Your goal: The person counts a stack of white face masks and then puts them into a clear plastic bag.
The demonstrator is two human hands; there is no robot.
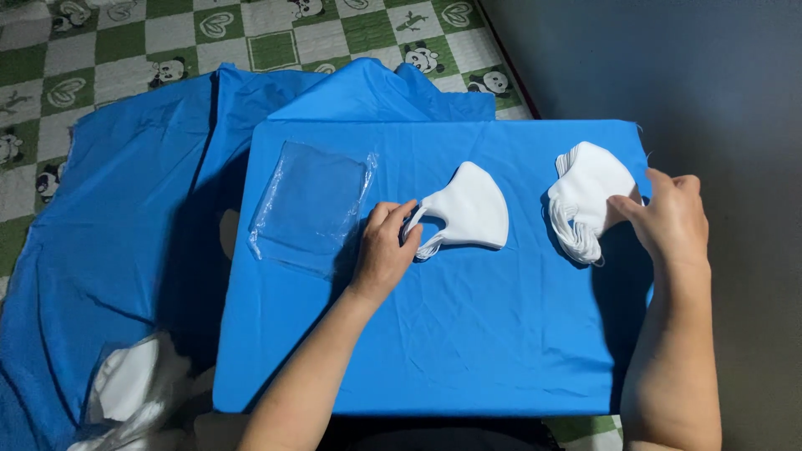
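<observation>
From the head view, your left hand [383, 249] pinches the ear loop of a single white mask [469, 209] lying mid-frame on the blue-covered surface [434, 334]. Your right hand [668, 219] grips the mask stack [585, 200] at right. An empty clear plastic bag [311, 205] waits left, so bagging looks barely begun. A panda-patterned floor mat [125, 50] shows upper left.

Blue-covered table [468, 351] with white mask [472, 213], mask stack [585, 196], clear bag [309, 205].

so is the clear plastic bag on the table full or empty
Empty, it seems: the clear plastic bag lies flat on the blue cloth, which shows through it. The single white mask is outside it, at the left hand.
</observation>
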